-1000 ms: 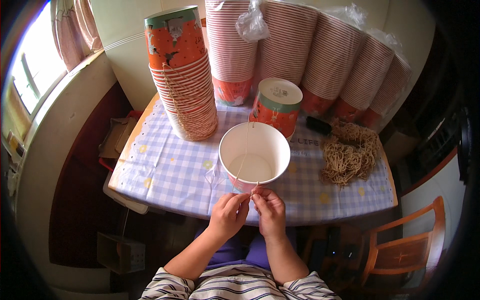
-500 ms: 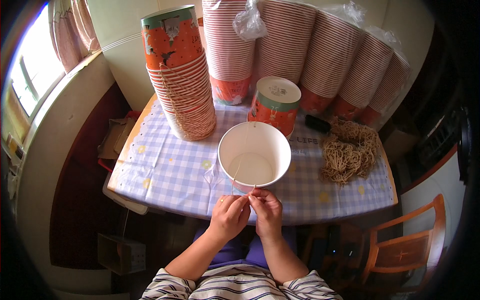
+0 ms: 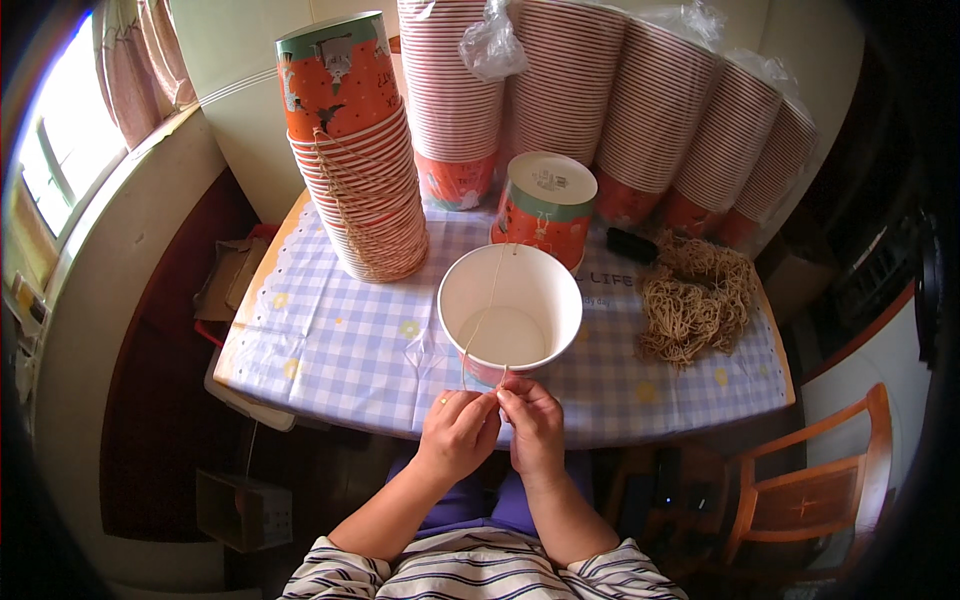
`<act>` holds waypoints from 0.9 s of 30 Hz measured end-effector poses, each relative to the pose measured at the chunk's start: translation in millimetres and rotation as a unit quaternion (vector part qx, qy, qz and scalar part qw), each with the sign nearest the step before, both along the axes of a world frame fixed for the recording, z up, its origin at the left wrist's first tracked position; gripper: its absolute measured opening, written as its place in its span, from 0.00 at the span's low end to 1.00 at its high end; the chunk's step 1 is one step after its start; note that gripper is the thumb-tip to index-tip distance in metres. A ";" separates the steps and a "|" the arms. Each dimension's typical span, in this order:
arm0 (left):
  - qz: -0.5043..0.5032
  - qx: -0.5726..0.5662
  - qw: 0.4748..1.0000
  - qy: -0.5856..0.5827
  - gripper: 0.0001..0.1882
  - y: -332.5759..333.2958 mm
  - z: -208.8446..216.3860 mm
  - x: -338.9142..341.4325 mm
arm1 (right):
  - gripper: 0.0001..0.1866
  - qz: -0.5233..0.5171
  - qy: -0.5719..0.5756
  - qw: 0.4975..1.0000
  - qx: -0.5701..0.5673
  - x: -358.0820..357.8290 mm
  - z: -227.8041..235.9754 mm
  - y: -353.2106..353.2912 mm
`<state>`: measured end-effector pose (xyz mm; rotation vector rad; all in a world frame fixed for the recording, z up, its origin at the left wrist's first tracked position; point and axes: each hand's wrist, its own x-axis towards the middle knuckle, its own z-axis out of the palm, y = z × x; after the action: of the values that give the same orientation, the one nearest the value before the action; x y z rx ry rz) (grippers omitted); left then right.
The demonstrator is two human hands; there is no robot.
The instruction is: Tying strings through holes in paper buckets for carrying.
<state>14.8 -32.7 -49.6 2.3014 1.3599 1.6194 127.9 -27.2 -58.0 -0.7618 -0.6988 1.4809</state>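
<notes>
A paper bucket [image 3: 455, 310] with a white inside stands upright at the table's front edge, its mouth toward me. Thin tan twine [image 3: 487, 318] crosses its mouth from a hole in the far wall to the near rim. Just below that rim, my left hand [image 3: 459, 432] and my right hand [image 3: 533, 425] meet fingertip to fingertip. Both are closed in a pinch on the twine's end by the near wall. The exact spot where the fingers grip is partly hidden by the fingers themselves.
Behind the bucket stands an upside-down orange and green bucket [image 3: 545, 215]. A tall nested stack [image 3: 350, 160] with twine loops rises at left; several plastic-wrapped stacks [image 3: 565, 80] line the back. A twine bundle [image 3: 697, 305] and a black object [image 3: 632, 246] lie right. A wooden chair [image 3: 810, 490] stands lower right.
The twine across the bucket's mouth lies slightly differently and shows more clearly against the white inside. Both hands keep their pinch at nearly the same place. The whole view has shifted slightly.
</notes>
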 end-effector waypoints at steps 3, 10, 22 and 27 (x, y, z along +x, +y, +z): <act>0.000 0.004 1.000 0.007 0.12 -0.1 0.1 -0.9 | 0.07 0.009 0.006 1.000 -0.001 0.6 -1.5 0.6; -0.013 0.013 1.000 0.015 0.11 0.0 -4.2 -0.8 | 0.05 -0.038 0.010 0.999 -0.001 -5.4 0.0 5.0; -0.009 0.007 1.000 0.014 0.11 0.6 -6.2 -3.1 | 0.06 -0.091 -0.045 0.995 -0.010 -14.9 11.2 1.8; -0.013 0.005 1.000 0.020 0.11 -0.1 -6.0 -2.8 | 0.06 -0.089 -0.031 0.996 -0.004 -14.8 7.9 -0.2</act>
<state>12.0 -32.8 -55.6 2.3603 1.3256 1.5842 113.1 -27.3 -50.1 -0.8572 -0.6548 1.3027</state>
